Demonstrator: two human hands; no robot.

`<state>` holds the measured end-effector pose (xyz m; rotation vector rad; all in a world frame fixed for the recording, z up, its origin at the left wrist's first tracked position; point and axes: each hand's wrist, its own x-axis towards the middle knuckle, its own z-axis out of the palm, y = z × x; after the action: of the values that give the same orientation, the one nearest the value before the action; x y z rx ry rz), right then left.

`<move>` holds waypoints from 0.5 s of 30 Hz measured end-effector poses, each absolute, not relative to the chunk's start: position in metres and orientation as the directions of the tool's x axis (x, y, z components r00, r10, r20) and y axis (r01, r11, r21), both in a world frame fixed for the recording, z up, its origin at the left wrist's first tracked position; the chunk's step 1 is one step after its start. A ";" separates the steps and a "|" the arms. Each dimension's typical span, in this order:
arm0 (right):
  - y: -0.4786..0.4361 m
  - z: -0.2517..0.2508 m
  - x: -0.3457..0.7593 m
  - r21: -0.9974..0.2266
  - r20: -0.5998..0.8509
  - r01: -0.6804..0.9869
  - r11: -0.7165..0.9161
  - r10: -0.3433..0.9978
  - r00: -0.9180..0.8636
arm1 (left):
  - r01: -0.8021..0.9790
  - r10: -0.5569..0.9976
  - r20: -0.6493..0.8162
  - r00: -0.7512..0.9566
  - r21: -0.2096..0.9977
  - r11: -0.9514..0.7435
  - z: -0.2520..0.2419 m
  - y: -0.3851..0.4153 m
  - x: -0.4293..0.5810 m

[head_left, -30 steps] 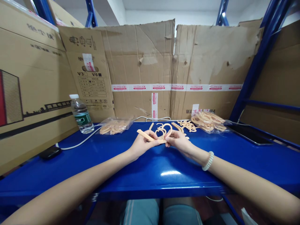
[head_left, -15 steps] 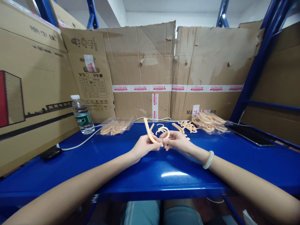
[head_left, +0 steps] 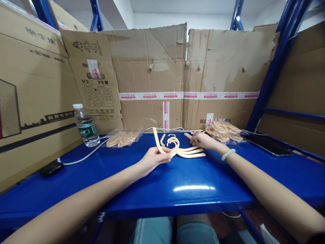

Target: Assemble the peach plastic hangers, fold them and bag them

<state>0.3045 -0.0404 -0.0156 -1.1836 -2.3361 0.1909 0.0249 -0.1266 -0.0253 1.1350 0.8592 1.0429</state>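
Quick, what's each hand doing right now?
Left hand: closed, holding a curved pale-tan wood-like strip.
Right hand: at slender pale-tan strips; grip cannot be told.

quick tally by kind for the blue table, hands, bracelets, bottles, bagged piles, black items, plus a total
Hands: 2 (left hand, right hand)
Bracelets: 1 (bracelet)
Bottles: 1 (bottle)
Bagged piles: 2 (left pile, right pile)
Black items: 2 (left item, right slab)
Total: 8
Loose pieces overlap too much to count.

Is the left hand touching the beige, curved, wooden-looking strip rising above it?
Touching. The head view shows the left hand holding the beige, curved, wooden-looking strip by its lower part.
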 end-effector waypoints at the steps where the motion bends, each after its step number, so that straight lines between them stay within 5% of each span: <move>1: -0.039 -0.017 0.304 -0.352 0.377 0.710 0.610 0.787 -0.488 | -0.209 0.952 -0.025 0.306 0.974 0.092 -0.025 -0.127 0.025; 8: -0.044 -0.015 0.294 -0.610 0.518 0.526 0.593 0.800 -0.302 | -0.232 0.942 0.017 0.336 0.971 0.065 -0.023 -0.128 0.024; 15: -0.086 -0.012 0.249 -0.873 0.482 0.003 0.488 0.863 -0.151 | -0.230 0.930 0.051 0.365 0.973 0.037 -0.029 -0.124 0.023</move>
<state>0.2489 -0.0857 -0.0120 -0.7788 -1.5430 0.9020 0.0228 -0.1236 -0.0286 1.1976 0.7611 1.0367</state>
